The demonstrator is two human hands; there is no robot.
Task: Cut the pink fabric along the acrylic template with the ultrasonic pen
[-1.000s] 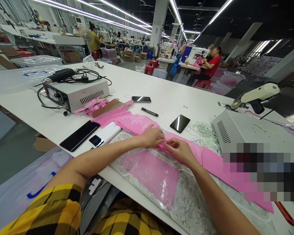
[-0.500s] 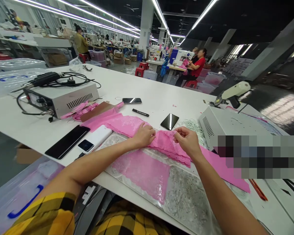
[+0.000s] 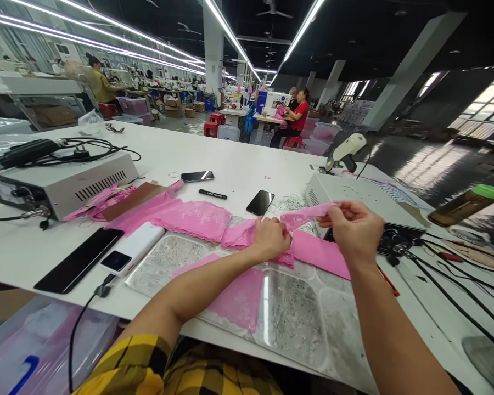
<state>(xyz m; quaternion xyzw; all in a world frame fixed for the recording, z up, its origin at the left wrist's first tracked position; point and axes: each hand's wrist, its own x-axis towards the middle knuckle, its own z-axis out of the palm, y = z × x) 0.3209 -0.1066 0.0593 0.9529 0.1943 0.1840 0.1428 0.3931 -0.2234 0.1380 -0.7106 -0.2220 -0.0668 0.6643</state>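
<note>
My right hand [image 3: 352, 227] pinches the end of a strip of pink lace fabric [image 3: 307, 215] and holds it up to the right, above the table. My left hand [image 3: 273, 240] is closed on the same lace lower down, fingers curled over it; its fingertips are partly hidden. Beneath lies more pink lace [image 3: 195, 218], spread leftward. A flat pink piece [image 3: 321, 253] lies under and beside the raised strip. Nearer me, a sheer pink panel [image 3: 241, 304] rests on a grey stone-patterned board [image 3: 294, 312], partly covered by my left forearm.
Grey machine boxes stand left [image 3: 94, 184] and right [image 3: 349, 200], with cables. Phones [image 3: 260, 202], a marker [image 3: 213, 194], a white power bank [image 3: 138, 247] and a long black slab [image 3: 80, 260] lie around. A green-lidded bottle [image 3: 456, 206] is far right. People sew beyond.
My right hand has moved right and up, drawing the lace end out into a strip. My left hand has shifted right along the fabric. The camera view has turned right.
</note>
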